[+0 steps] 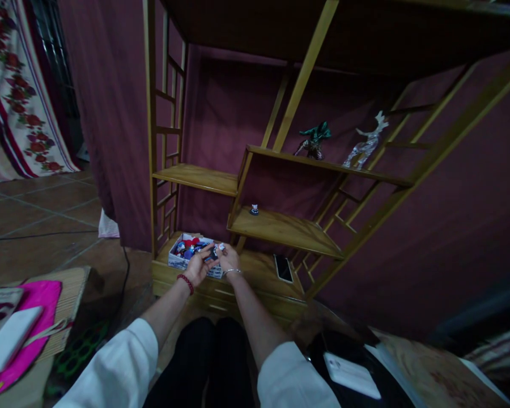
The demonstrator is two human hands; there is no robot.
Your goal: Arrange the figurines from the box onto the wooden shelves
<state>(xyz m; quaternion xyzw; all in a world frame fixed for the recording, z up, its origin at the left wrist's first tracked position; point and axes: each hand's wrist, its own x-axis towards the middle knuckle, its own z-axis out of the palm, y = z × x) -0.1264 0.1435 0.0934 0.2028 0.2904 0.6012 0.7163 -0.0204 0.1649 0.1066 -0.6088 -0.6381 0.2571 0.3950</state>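
Both hands meet over the right end of a cardboard box (177, 262) on the bottom shelf. Between them is a small black-and-white figurine (215, 251). My left hand (198, 266), with a red bead bracelet, is closed round its dark lower part. The fingers of my right hand (229, 259), with a silver bracelet, pinch its pale upper part. Inside the box lie several small colourful items, among them red (191, 242) and blue pieces too small to name. A similar little figurine (254, 209) stands upright on the middle shelf.
The wooden shelf unit (199, 178) stands against a dark red curtain. A green figurine (317, 139) and a clear, shiny figurine (368, 141) stand on the upper right shelf. A phone (283, 268) lies on the bottom shelf. A cable (125, 277) runs along the floor at left.
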